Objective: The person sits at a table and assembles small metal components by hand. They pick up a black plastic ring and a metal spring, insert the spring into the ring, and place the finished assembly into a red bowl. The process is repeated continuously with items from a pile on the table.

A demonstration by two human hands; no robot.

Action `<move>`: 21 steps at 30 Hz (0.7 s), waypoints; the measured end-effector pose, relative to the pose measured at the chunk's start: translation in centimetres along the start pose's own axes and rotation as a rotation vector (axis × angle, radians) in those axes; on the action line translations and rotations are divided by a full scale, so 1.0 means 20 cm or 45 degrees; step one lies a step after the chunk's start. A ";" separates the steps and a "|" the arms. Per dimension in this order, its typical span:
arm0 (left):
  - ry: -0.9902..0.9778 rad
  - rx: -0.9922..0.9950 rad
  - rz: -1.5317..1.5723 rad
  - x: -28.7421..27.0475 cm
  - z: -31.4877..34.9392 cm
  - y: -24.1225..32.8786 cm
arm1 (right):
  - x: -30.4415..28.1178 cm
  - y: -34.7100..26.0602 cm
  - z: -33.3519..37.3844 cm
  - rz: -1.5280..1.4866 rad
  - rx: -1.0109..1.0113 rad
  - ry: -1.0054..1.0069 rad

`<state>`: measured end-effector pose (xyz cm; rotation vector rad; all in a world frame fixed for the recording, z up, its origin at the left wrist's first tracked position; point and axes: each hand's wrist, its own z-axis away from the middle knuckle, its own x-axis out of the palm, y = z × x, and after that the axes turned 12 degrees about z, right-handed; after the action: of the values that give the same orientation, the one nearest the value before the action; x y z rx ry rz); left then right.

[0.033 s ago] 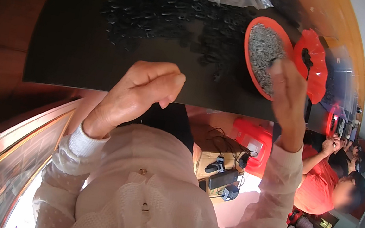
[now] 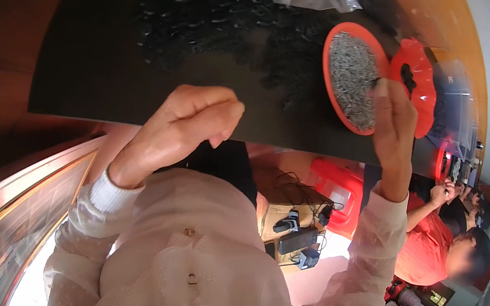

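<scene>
**Operator:** Start at the left. What is on the work surface?

**Instructor:** The black table (image 2: 86, 66) bears a loose spread of dark pieces (image 2: 211, 9) along its far half. Nearer the edge, the left hand (image 2: 192, 116) is curled into a fist, thumb laid along the top. Whether it encloses anything cannot be determined.

**Operator:** And to the right of it?

**Instructor:** The red bowl (image 2: 378, 49), filled with slender grey parts (image 2: 350, 67). The right hand (image 2: 397, 117) is at its right side, thumb and fingers drawn together. They appear to pinch a small dark piece (image 2: 376, 82), which shows at the fingertips, in front of the bowl's contents. Contact with the grey parts cannot be confirmed.

**Operator:** What lies beyond?

**Instructor:** A red scalloped dish (image 2: 424, 96), just beside the bowl, with a dark heap (image 2: 407, 78) inside.

**Operator:** How should this pick be handled?

**Instructor:** In my judgement: grip lightly with the fingertips only. Take one part at a time, since slender parts probably tangle. Keep the wrist clear of the rim; a knock could spill the bowl. Hold the left hand near, to shorten travel.
</scene>
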<state>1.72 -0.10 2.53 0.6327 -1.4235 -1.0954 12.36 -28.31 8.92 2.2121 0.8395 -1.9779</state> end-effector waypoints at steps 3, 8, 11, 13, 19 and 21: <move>-0.015 0.032 0.005 0.00 0.00 0.00 | -0.12 0.22 -0.06 0.083 0.248 0.211; -0.050 0.084 0.008 0.00 -0.01 -0.02 | -0.24 0.64 -0.09 0.461 0.393 0.318; -0.039 0.089 -0.013 -0.01 0.00 -0.04 | -0.20 0.55 -0.09 0.100 0.352 0.371; -0.033 0.130 -0.053 -0.01 0.00 -0.04 | -0.14 0.41 -0.10 0.029 0.199 0.272; 0.002 0.168 -0.188 0.00 -0.01 -0.05 | 0.11 -0.16 -0.18 -0.018 -0.369 -0.048; 0.010 0.147 -0.223 0.01 -0.01 -0.04 | 0.22 -0.23 -0.28 0.137 -0.543 -0.031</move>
<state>1.77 -0.64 1.80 0.8564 -1.4530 -1.1506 15.63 -20.70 7.27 1.9399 1.0037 -1.5928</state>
